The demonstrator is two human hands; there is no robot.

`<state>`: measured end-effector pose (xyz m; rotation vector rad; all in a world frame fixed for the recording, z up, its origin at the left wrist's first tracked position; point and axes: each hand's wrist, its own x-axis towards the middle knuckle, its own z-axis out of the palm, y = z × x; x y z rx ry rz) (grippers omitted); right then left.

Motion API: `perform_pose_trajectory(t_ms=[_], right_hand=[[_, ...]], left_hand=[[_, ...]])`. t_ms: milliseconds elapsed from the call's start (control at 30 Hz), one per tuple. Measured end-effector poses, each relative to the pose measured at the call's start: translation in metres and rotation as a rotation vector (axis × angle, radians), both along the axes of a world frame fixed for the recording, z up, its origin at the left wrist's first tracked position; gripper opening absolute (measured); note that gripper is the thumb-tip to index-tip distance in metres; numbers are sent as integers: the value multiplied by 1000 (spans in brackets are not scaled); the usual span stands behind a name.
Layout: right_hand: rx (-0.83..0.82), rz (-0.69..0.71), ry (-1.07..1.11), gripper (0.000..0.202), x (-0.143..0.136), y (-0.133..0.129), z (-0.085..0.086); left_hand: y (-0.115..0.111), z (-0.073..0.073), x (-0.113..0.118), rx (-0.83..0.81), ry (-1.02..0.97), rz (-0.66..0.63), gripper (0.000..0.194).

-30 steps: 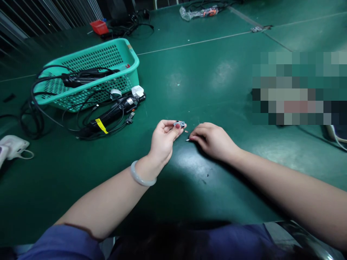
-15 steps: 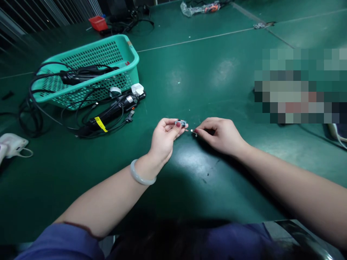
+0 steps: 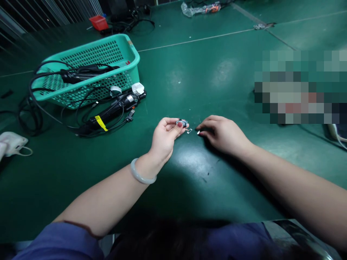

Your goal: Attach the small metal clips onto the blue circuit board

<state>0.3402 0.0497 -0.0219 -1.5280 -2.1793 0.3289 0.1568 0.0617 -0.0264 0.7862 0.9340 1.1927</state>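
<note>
Between thumb and fingers, my left hand is closed on a small silver-and-black part; its exact kind is too small to make out. Just right of those fingertips, a tiny pale rectangular frame shows against the green table. My right hand rests low over the table, with a slight gap between thumb and index fingertips. A tiny white piece is by its thumb tip, and I cannot tell whether they touch.
To the left stands a green plastic basket with a black corded device inside. Before it lies another black device with cables and a yellow tag. A white object is at the left edge, a red box at the back. Blurring covers the right side.
My right thumb and index fingertips have parted and moved slightly right. The tiny frame and the white piece now show apart from each other. My left hand keeps its hold.
</note>
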Motion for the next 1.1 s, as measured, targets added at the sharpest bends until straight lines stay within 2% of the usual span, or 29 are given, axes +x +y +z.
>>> perform_pose_trajectory(t_ms=[300,600,733,933,1100], right_hand=[[-4,-14,-86,16,-1,2,-4],[27,18,-111,14,-4,4,-7],[37,10,-100,20,-5,4,-6],[-31,182,-1,14,-9,-7,0],[-75,188,-22,11,-11,-9,0]], left_hand=[[0,-3,0,12,0,-26,36],[1,-3,0,-4,12,-44,34],[1,-3,1,-18,15,-43,33],[1,-4,1,-20,8,-46,33],[1,-3,1,-9,-2,-32,35]])
